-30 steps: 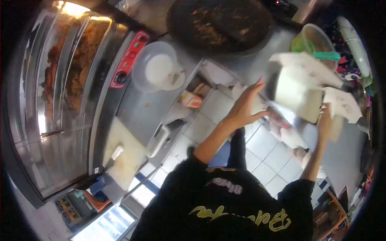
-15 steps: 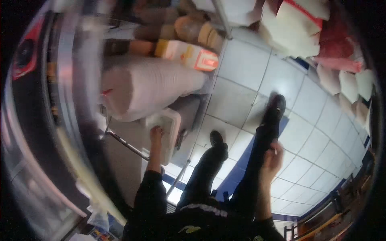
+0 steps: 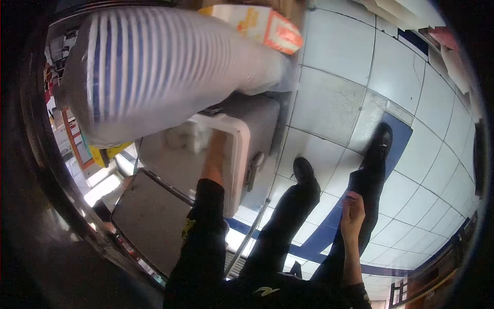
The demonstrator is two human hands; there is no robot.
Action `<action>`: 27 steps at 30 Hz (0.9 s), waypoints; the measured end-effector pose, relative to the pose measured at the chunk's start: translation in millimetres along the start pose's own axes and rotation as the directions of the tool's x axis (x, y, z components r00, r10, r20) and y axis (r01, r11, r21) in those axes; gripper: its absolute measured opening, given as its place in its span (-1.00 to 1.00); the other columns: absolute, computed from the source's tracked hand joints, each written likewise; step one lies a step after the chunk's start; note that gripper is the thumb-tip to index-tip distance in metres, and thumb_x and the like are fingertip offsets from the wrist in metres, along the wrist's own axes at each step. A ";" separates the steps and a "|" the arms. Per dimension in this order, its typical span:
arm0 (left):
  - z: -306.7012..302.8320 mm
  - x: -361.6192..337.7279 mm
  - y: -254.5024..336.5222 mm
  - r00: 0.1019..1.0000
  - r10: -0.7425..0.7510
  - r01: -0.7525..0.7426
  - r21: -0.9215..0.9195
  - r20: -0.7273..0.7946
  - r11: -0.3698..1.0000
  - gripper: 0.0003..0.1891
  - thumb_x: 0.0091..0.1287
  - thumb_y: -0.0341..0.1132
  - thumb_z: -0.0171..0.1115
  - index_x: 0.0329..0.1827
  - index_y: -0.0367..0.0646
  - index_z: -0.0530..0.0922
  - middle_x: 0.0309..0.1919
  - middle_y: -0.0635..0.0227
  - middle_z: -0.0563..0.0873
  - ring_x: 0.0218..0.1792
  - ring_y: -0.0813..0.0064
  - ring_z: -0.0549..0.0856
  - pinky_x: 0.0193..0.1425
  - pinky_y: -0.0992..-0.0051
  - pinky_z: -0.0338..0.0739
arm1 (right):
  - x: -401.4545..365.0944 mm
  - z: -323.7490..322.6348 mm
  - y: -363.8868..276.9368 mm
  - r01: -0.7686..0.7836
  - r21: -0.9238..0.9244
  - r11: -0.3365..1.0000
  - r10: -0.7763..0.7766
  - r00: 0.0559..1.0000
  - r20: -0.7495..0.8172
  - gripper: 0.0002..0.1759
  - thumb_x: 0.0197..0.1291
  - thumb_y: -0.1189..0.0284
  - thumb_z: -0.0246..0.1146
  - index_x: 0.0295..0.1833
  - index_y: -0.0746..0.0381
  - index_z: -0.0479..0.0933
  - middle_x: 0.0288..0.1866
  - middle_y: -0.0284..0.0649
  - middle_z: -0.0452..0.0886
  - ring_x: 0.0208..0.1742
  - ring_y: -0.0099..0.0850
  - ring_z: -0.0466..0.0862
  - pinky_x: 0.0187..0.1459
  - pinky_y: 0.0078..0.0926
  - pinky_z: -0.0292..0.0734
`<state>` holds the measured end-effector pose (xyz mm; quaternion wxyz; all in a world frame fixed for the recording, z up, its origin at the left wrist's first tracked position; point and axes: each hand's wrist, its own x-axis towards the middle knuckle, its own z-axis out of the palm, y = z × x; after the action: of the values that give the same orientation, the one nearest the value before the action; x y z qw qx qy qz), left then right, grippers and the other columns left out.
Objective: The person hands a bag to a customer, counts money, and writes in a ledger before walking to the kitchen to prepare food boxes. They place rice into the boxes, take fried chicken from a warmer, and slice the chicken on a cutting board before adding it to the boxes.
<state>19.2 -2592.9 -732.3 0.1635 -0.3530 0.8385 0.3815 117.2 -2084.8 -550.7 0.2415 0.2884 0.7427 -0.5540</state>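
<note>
My left hand (image 3: 218,140) reaches down into a grey cooler-like box (image 3: 239,154) with a pale rim and a dark latch on its side. Its fingers are hidden or too smeared to read. Beside them, inside the box, lies a blurred white bundle (image 3: 189,137). A long plastic-wrapped stack of cups (image 3: 164,67), striped white and blue, lies over the far part of the box. My right hand (image 3: 352,208) hangs in front of my right thigh, fingers curled closed, with nothing seen in it.
An orange-and-white carton (image 3: 262,26) sits beyond the cups. A grey panel (image 3: 154,221) lies left of the box, near a metal bar (image 3: 247,237). White floor tiles (image 3: 329,98) with a blue strip run under my shoes. Pale sacks or papers (image 3: 401,13) are at upper right.
My view has shifted left and closer, so the cups and box look larger. My left hand is further into the box; my right hand has curled more closed.
</note>
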 end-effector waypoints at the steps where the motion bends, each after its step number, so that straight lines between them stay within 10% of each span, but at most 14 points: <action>1: 2.5 0.6 -7.6 1.000 0.028 -0.027 0.030 -0.013 0.999 -0.58 0.26 -0.24 0.18 0.14 -0.19 0.40 -0.04 0.27 0.53 -0.09 0.44 0.54 0.04 0.41 0.44 | 3.6 8.1 -5.0 0.017 0.023 1.000 -0.018 0.999 0.037 -0.79 0.20 0.64 0.06 -0.04 0.29 0.43 -0.12 -0.20 0.55 -0.19 -0.48 0.58 -0.20 -0.57 0.50; 7: 1.3 -12.8 -21.5 0.920 0.358 -0.351 0.073 -0.159 0.934 -0.58 0.25 -0.24 0.19 0.13 -0.20 0.41 -0.07 0.28 0.54 -0.11 0.50 0.54 0.03 0.44 0.42 | 9.5 54.7 -78.2 0.207 0.120 0.971 -0.229 0.949 0.215 -0.69 0.05 0.71 0.13 -0.05 0.27 0.44 -0.13 -0.18 0.54 -0.18 -0.44 0.60 -0.21 -0.57 0.51; 11: -59.4 -150.0 128.7 0.986 -0.166 0.096 -0.771 -0.013 0.629 -0.49 0.28 -0.10 0.15 0.20 -0.20 0.33 0.02 0.22 0.50 0.02 0.41 0.50 0.14 0.30 0.37 | 0.0 102.0 -137.5 0.474 0.329 0.817 -0.565 0.773 0.288 -0.45 -0.05 0.61 0.31 0.11 0.24 0.32 0.06 -0.10 0.44 0.02 -0.28 0.52 -0.08 -0.40 0.50; 13: -84.1 -216.2 147.3 0.975 -0.223 0.175 -0.644 0.007 0.745 -0.42 0.26 0.01 0.17 0.21 -0.18 0.31 -0.03 0.30 0.48 -0.04 0.42 0.48 0.07 0.44 0.38 | -6.9 120.9 -172.7 0.407 0.522 0.750 -0.635 0.663 0.396 -0.04 -0.16 0.44 0.44 0.36 0.16 0.06 0.31 -0.04 0.19 0.30 -0.11 0.28 0.20 -0.15 0.34; 14: -107.5 -228.4 60.7 0.946 -0.302 0.321 -0.470 0.117 0.823 -0.43 0.26 0.05 0.13 0.19 -0.16 0.32 -0.06 0.35 0.47 -0.03 0.46 0.45 0.08 0.46 0.35 | -13.3 137.3 -178.1 0.498 0.534 0.683 -0.713 0.613 0.341 0.03 -0.18 0.39 0.46 0.39 0.13 0.01 0.34 -0.03 0.13 0.36 -0.10 0.18 0.26 -0.09 0.26; 17: -62.4 -277.5 213.2 0.977 0.139 -0.205 -0.541 -0.162 0.815 -0.43 0.27 0.06 0.11 0.19 -0.16 0.31 -0.05 0.35 0.47 -0.03 0.46 0.45 0.10 0.46 0.33 | -20.4 147.0 -190.6 0.469 0.522 0.712 -0.665 0.690 0.286 -0.08 -0.17 0.32 0.46 0.31 0.18 0.09 0.28 -0.03 0.23 0.27 -0.06 0.31 0.21 -0.11 0.33; 19: -39.5 -242.0 229.9 0.947 0.224 -0.312 -0.507 -0.229 0.804 -0.43 0.28 0.06 0.10 0.19 -0.16 0.31 -0.05 0.36 0.47 -0.02 0.46 0.44 0.11 0.45 0.31 | -13.3 136.8 -188.4 0.289 0.546 0.787 -0.525 0.777 0.347 -0.18 -0.15 0.30 0.44 0.21 0.20 0.15 0.14 -0.04 0.37 0.10 -0.07 0.49 0.07 -0.16 0.47; 22: -49.4 -131.3 131.4 0.994 0.029 -0.067 -0.381 -0.103 0.922 -0.42 0.27 0.06 0.09 0.20 -0.17 0.29 -0.01 0.34 0.46 0.03 0.41 0.44 0.17 0.43 0.28 | -15.2 120.0 -160.4 0.075 0.564 0.822 -0.356 0.841 0.407 -0.29 -0.10 0.25 0.41 0.13 0.19 0.22 0.03 -0.05 0.46 -0.02 -0.15 0.58 -0.05 -0.28 0.55; 25: -18.4 -66.6 85.4 0.996 -0.085 0.076 -0.406 -0.005 0.911 -0.41 0.25 0.04 0.11 0.20 -0.18 0.29 0.00 0.32 0.45 0.05 0.39 0.43 0.18 0.41 0.29 | -26.6 102.6 -114.2 -0.387 0.318 0.865 -0.055 0.557 0.829 -0.34 -0.04 0.18 0.38 0.12 0.19 0.27 -0.03 -0.03 0.50 0.00 -0.17 0.56 -0.02 -0.30 0.54; 27: -6.0 -32.3 84.6 0.994 -0.108 0.111 -0.400 0.031 0.910 -0.41 0.24 0.03 0.13 0.20 -0.18 0.29 0.00 0.31 0.45 0.06 0.38 0.43 0.18 0.39 0.29 | -61.4 125.7 -55.2 -0.336 0.205 0.919 -0.080 0.350 0.933 -0.32 -0.04 0.15 0.39 0.14 0.20 0.28 -0.06 -0.05 0.51 -0.02 -0.19 0.56 0.01 -0.29 0.53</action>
<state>-18.9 -2543.4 -666.5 0.1125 -0.4237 0.7208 0.5369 127.7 -2227.8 -505.2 0.6038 0.0223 0.3332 -0.7238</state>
